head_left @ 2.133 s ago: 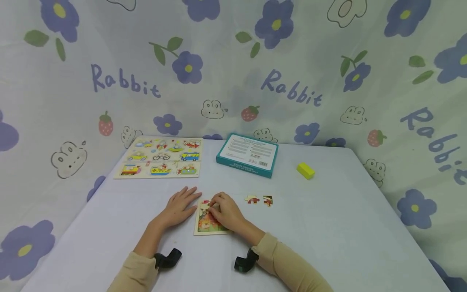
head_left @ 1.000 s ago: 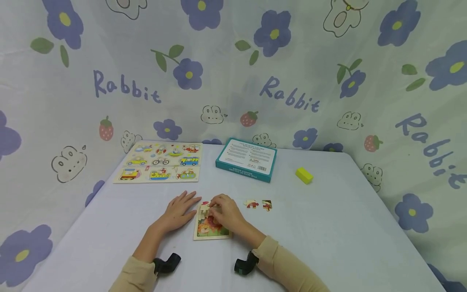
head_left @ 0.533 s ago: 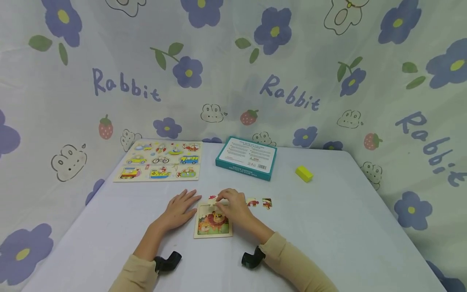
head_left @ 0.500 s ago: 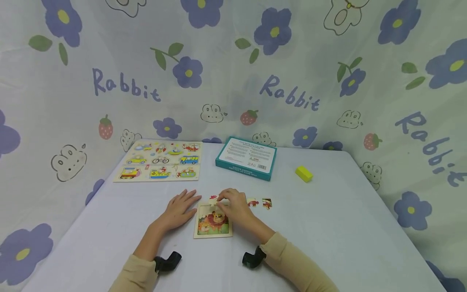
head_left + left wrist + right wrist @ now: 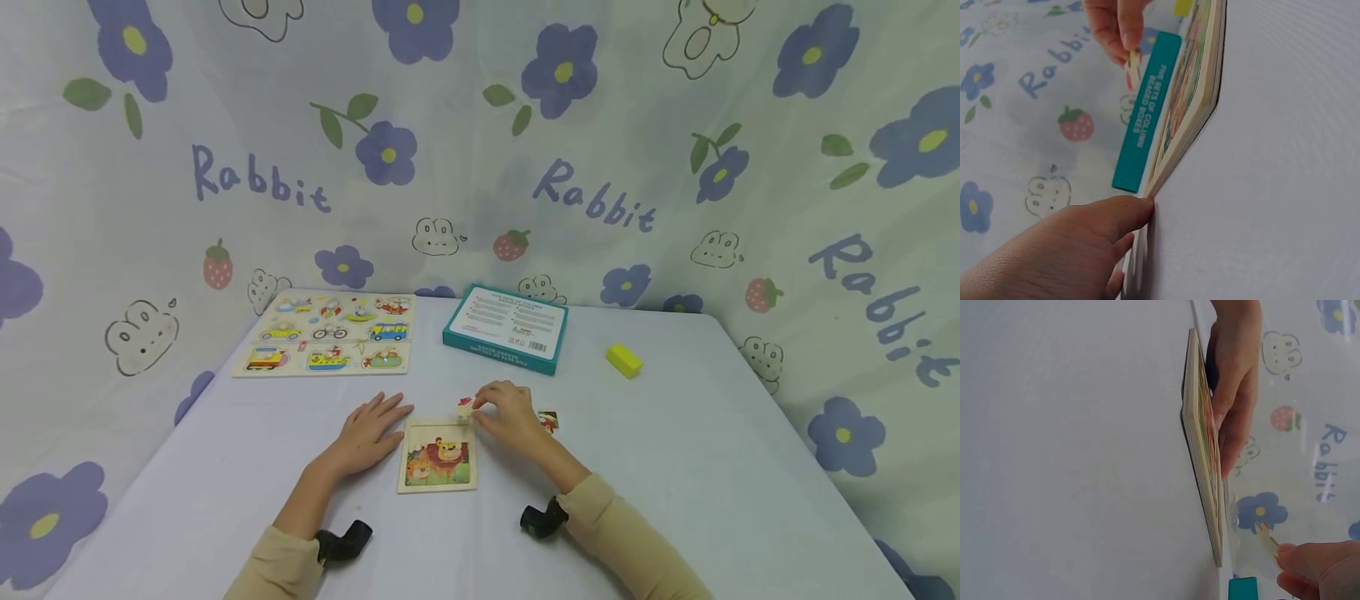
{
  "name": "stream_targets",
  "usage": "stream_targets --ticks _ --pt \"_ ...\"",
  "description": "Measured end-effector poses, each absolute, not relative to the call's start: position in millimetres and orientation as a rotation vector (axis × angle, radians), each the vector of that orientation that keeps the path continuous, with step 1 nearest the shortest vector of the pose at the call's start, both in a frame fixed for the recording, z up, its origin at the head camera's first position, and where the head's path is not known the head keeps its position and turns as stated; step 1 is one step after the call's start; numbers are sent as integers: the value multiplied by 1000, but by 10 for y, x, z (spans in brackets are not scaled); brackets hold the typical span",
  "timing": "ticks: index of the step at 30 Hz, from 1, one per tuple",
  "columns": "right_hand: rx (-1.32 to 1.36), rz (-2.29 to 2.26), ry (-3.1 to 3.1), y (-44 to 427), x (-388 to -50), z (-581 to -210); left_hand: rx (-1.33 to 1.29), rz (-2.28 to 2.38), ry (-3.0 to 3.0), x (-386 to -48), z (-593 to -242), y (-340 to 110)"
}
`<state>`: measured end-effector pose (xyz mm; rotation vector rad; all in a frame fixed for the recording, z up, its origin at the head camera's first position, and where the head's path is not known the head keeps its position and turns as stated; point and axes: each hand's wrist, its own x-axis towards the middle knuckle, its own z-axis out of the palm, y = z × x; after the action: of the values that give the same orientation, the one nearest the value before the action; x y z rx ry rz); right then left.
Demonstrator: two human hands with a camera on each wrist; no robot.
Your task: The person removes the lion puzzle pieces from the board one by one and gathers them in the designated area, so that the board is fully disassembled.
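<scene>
In the head view, a small square wooden puzzle board (image 5: 437, 489) with a lion picture lies on the table; its upper strip shows bare wood. My left hand (image 5: 367, 433) rests on the table at the board's left, fingers straight. In the left wrist view, its thumb touches the board's corner. My right hand (image 5: 515, 418) pinches a jigsaw piece (image 5: 464, 408) between thumb and fingers, just above the board's upper right corner and apart from it. The right wrist view shows the same piece (image 5: 1266, 540) edge-on. Another jigsaw piece (image 5: 549, 421) lies partly behind my right hand.
A wooden vehicle picture board (image 5: 330, 333) lies at the back left. Next to it stands a teal and white box (image 5: 506, 327). A yellow block (image 5: 624, 360) sits at the back right. White cloth (image 5: 675, 467) covers the table, with a patterned curtain (image 5: 480, 183) behind.
My right hand has lifted the jigsaw piece off the upper left of the puzzle board and carried it right, uncovering the lion picture. It now hides one loose piece. The left hand stays put.
</scene>
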<state>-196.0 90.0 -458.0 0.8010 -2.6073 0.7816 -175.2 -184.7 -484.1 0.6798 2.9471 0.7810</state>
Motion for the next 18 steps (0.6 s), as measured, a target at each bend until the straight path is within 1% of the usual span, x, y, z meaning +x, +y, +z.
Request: stream_targets --ticks 5,11,18 --pt "800 670 -2661 1005 -2000 -4596 692 774 2952 -1753 -4846 -1849" --pt "808 756 -2649 1149 -2034 -4636 689 776 2951 -1752 -4840 -1843" --pt "779 890 -2670 1309 -2109 -4782 688 784 2947 -1752 -4830 -1841"
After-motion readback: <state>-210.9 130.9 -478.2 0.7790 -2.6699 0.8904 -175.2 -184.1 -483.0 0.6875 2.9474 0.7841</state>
